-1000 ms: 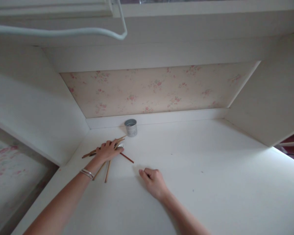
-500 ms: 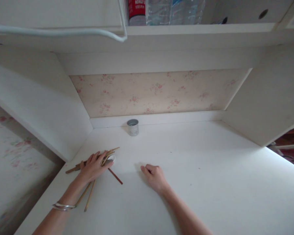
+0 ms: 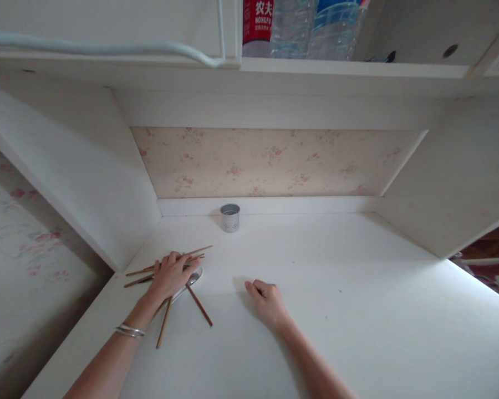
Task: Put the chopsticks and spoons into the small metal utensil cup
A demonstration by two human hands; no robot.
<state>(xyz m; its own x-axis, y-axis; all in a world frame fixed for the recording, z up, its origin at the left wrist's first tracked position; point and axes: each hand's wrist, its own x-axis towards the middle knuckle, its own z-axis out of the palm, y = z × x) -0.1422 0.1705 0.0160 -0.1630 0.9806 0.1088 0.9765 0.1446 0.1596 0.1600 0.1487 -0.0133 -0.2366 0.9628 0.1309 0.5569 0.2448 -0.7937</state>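
My left hand [image 3: 171, 274] lies on a loose bundle of wooden chopsticks [image 3: 163, 330] on the white desk top [image 3: 316, 310], fingers curled over them. A metal spoon [image 3: 192, 277] pokes out from under its fingertips. One darker chopstick [image 3: 200, 306] lies angled to the right of the hand. My right hand [image 3: 266, 302] rests on the desk a little to the right, fingers curled under in a loose fist with nothing visible in it. A small perforated metal cup [image 3: 230, 217] stands upright at the back edge, beyond both hands.
The desk sits in a recess with white side panels [image 3: 87, 183] and a floral back panel [image 3: 274, 163]. A shelf [image 3: 316, 66] above holds water bottles [image 3: 316, 27]. A white cable [image 3: 108, 51] runs along the shelf front.
The view has tilted upward, showing the shelf and bottles. My left hand has shifted slightly over the chopsticks, and the spoon now shows more. The right hand has stayed put.
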